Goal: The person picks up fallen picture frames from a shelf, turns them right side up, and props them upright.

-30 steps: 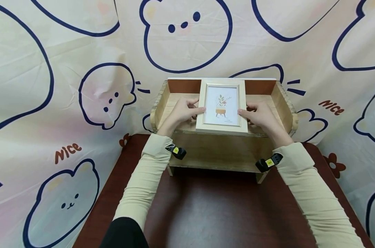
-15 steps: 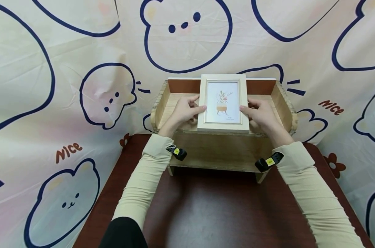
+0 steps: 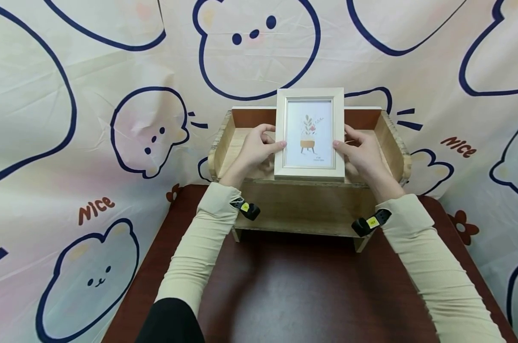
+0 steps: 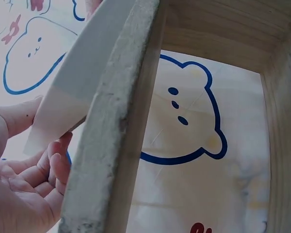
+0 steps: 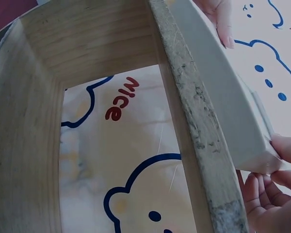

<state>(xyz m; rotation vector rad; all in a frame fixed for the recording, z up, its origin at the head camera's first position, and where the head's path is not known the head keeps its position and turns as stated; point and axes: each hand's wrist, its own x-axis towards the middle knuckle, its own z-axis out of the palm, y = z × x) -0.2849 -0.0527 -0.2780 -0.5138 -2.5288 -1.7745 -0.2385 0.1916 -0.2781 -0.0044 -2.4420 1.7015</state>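
Observation:
A cream picture frame (image 3: pixel 309 172) with a potted-plant print leans back on the upper shelf of a small wooden rack (image 3: pixel 306 205). My left hand (image 3: pixel 259 146) pinches its left side, thumb on the front and fingers behind. On the opposite side my right hand (image 3: pixel 358 148) grips it the same way. In the left wrist view the thumb and fingers of the left hand (image 4: pixel 24 179) hold the edge of the frame (image 4: pixel 72 92). The right wrist view has the right hand (image 5: pixel 276 189) around the frame's corner (image 5: pixel 254 145).
The rack has raised side panels (image 3: pixel 396 147) and a brown back strip (image 3: pixel 254 116). It stands on a dark reddish-brown table (image 3: pixel 302 286). Behind and around hangs a cartoon-printed cloth (image 3: pixel 156 62).
The picture frame has tipped more upright, its top edge rising above the rack's back. Both hands have kept their hold and shifted up slightly.

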